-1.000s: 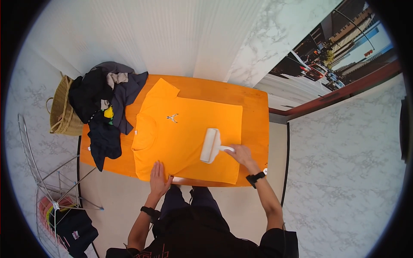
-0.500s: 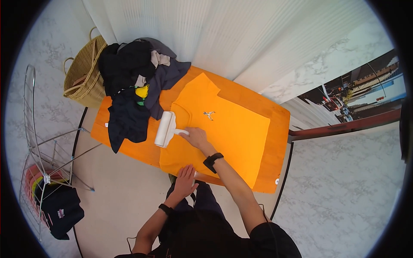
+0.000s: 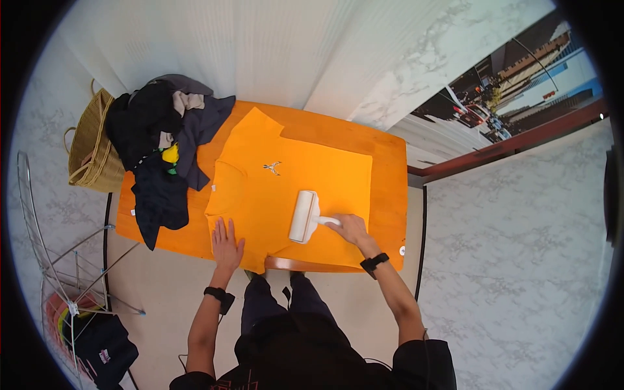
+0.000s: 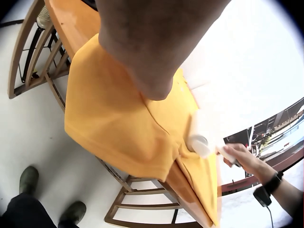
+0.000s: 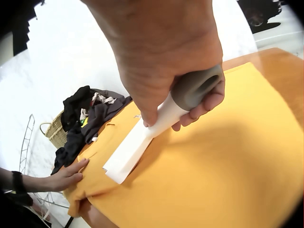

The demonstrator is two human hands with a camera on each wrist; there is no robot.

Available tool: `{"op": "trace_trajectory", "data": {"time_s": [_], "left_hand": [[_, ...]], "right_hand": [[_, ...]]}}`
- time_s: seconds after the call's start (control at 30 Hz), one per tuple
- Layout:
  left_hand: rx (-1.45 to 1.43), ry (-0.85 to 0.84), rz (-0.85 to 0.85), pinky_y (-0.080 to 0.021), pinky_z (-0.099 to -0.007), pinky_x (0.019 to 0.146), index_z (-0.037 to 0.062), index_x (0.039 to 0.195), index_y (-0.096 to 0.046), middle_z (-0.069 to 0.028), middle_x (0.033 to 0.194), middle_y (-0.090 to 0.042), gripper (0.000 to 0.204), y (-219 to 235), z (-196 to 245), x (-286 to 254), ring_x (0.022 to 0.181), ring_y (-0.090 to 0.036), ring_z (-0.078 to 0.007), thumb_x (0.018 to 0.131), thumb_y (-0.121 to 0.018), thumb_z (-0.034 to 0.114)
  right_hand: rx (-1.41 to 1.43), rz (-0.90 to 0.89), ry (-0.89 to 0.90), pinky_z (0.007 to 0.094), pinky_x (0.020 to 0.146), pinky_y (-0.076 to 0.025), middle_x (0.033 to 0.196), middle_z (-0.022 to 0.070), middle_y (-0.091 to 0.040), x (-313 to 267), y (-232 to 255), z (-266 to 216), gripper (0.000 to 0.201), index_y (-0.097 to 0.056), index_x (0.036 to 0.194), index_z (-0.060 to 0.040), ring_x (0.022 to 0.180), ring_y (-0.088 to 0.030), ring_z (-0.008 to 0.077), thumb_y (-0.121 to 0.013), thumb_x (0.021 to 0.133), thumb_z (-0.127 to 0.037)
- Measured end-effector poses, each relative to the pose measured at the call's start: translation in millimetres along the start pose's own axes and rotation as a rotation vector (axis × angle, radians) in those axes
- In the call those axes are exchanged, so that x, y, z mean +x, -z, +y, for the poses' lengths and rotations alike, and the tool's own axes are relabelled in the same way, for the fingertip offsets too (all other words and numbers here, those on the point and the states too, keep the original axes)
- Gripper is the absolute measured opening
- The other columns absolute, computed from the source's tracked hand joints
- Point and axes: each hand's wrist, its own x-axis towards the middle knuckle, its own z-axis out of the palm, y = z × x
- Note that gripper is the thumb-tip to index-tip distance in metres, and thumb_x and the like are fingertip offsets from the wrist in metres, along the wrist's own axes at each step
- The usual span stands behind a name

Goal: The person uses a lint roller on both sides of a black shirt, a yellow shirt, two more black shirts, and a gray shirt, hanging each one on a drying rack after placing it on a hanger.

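An orange T-shirt with a small printed emblem lies spread on the wooden table, its near edge rumpled and partly over the table's edge. The right hand grips the handle of a white lint roller, whose head is over the lower middle of the shirt. In the right wrist view, fingers curl round the roller's grey and white handle. The left hand rests flat with fingers extended on the shirt's near sleeve area. The left wrist view shows cloth hanging past the table edge under that hand.
Dark clothes are heaped on the table's left end, beside a wicker basket. A metal drying rack with hangers and a dark garment stands at the lower left. Wooden chairs stand beneath the table edge.
Since half a second ago the roller has moved from the shirt's collar end toward its hem. The left hand has shifted left along the near edge, which is now more rumpled. The head view has turned.
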Motion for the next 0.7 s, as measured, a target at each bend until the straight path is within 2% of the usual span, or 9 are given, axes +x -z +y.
{"op": "trace_trajectory", "data": {"time_s": [0.13,0.23,0.4,0.5,0.57,0.6,0.63,0.7], "left_hand": [[0.107,-0.018,-0.026,-0.019,-0.0522,0.116,0.0076,0.154,-0.025,-0.026,0.159,-0.015,0.077,0.0,-0.4,0.5,0.146,-0.019,-0.0405,0.091,-0.056,0.039],[0.158,0.038,-0.057,-0.018,-0.0516,0.117,0.0104,0.155,-0.023,-0.0262,0.159,-0.014,0.078,4.5,4.1,-1.5,0.146,-0.019,-0.0406,0.091,-0.056,0.041],[0.195,0.089,-0.107,-0.017,-0.0516,0.117,0.011,0.155,-0.022,-0.0267,0.159,-0.014,0.079,7.6,10.5,2.0,0.146,-0.019,-0.0407,0.091,-0.054,0.045],[0.139,0.078,-0.059,-0.017,-0.0507,0.117,0.0085,0.155,-0.022,-0.0263,0.159,-0.015,0.079,9.0,25.5,4.2,0.146,-0.019,-0.0403,0.092,-0.053,0.045],[0.094,0.036,-0.04,-0.017,-0.0497,0.118,0.0072,0.155,-0.022,-0.0259,0.159,-0.016,0.079,8.6,42.9,7.0,0.146,-0.019,-0.0401,0.093,-0.053,0.045],[0.051,-0.003,-0.019,-0.016,-0.0487,0.118,0.0058,0.154,-0.022,-0.0255,0.159,-0.016,0.078,7.2,51.3,9.3,0.146,-0.018,-0.0399,0.093,-0.052,0.044],[0.053,-0.006,-0.022,-0.016,-0.0487,0.118,0.0058,0.154,-0.022,-0.0255,0.159,-0.016,0.078,5.9,59.1,11.9,0.146,-0.018,-0.0399,0.093,-0.052,0.044],[0.036,-0.031,-0.005,-0.017,-0.0469,0.118,0.0046,0.154,-0.022,-0.0244,0.159,-0.017,0.077,-1.3,70.0,18.3,0.146,-0.019,-0.0399,0.094,-0.052,0.042]], "right_hand": [[0.028,-0.019,-0.094,0.0438,0.073,-0.051,0.083,0.0148,-0.07,-48.5,18.1,76.2,0.041,-0.073,0.101,-0.0116,0.081,-0.066,0.0347,-0.061,0.09,-0.049],[0.065,-0.036,-0.166,0.0436,0.074,-0.051,0.085,0.0148,-0.07,-83.5,29.7,122.3,0.04,-0.072,0.103,-0.0124,0.082,-0.066,0.0351,-0.061,0.09,-0.049],[0.08,0.002,-0.254,0.0424,0.071,-0.05,0.08,0.0142,-0.069,-137.2,41.0,178.2,0.039,-0.073,0.103,-0.0117,0.078,-0.066,0.0329,-0.063,0.09,-0.047],[0.062,0.045,-0.341,0.0405,0.069,-0.05,0.079,0.0149,-0.069,-150.1,45.1,193.8,0.039,-0.072,0.104,-0.0109,0.076,-0.066,0.0315,-0.063,0.09,-0.047],[0.285,0.25,-0.516,0.0445,0.069,-0.051,0.08,0.017,-0.068,-147.9,39.5,196.4,0.039,-0.071,0.104,-0.0114,0.076,-0.066,0.0354,-0.06,0.093,-0.047],[0.29,0.38,-0.485,0.0458,0.068,-0.051,0.08,0.0186,-0.068,-137.2,26.9,207.1,0.039,-0.069,0.108,-0.0095,0.076,-0.066,0.0372,-0.057,0.095,-0.044],[0.293,0.38,-0.489,0.0458,0.068,-0.051,0.08,0.0186,-0.068,-122.3,13.6,216.7,0.039,-0.069,0.108,-0.0095,0.076,-0.066,0.0372,-0.058,0.095,-0.044],[0.304,0.602,-0.48,0.0469,0.07,-0.05,0.081,0.0201,-0.068,-87.9,-8.0,233.3,0.04,-0.066,0.109,-0.006,0.078,-0.066,0.0393,-0.056,0.096,-0.042]]}}
